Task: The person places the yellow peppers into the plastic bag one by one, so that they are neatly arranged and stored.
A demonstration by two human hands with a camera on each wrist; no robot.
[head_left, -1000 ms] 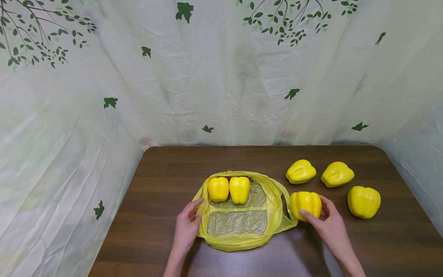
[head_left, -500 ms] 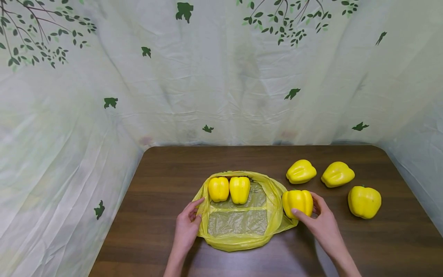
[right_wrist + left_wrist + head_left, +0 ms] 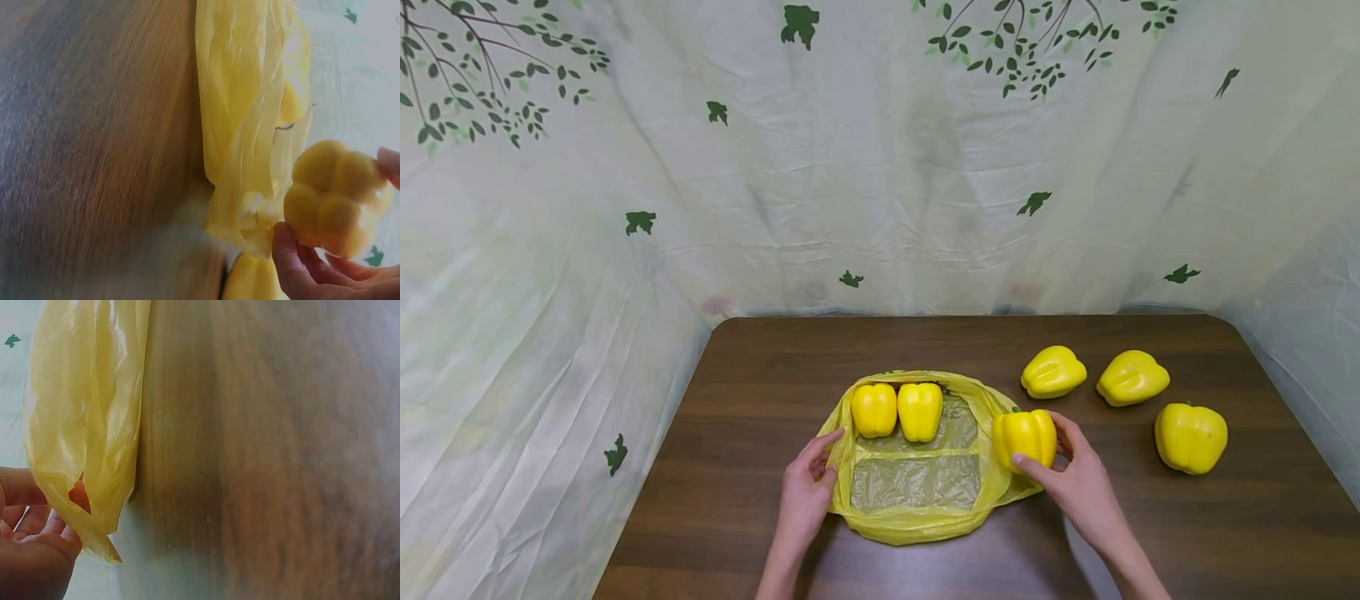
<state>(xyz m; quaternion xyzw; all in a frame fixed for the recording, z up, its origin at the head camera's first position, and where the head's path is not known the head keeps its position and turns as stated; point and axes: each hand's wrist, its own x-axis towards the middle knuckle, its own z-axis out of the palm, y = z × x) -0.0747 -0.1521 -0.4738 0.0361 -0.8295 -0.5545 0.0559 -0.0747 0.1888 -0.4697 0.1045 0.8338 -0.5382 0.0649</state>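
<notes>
My right hand (image 3: pixel 1078 483) holds a yellow bell pepper (image 3: pixel 1024 438) above the right rim of a yellow plastic bag (image 3: pixel 917 527). The right wrist view shows the lobed end of this held pepper (image 3: pixel 334 197), with fingers (image 3: pixel 297 265) below it and another fingertip at its far side. Two more yellow bell peppers (image 3: pixel 874 410) lie side by side at the back of the spread bag's opening. At the bag's left edge, my left hand (image 3: pixel 806 492) holds the plastic; in the left wrist view, a handle strip (image 3: pixel 87 531) passes between finger and thumb.
Two yellow bell peppers (image 3: pixel 1053 372) (image 3: pixel 1132 378) lie at the back right of the brown wooden table (image 3: pixel 700 467). Nearer the right edge sits one more bell pepper (image 3: pixel 1191 438). A pale curtain with leaf prints (image 3: pixel 887 167) hangs behind the table.
My right hand has carried the bell pepper leftward, from beside the bag to over its right rim. My left hand and the bag have stayed in place.
</notes>
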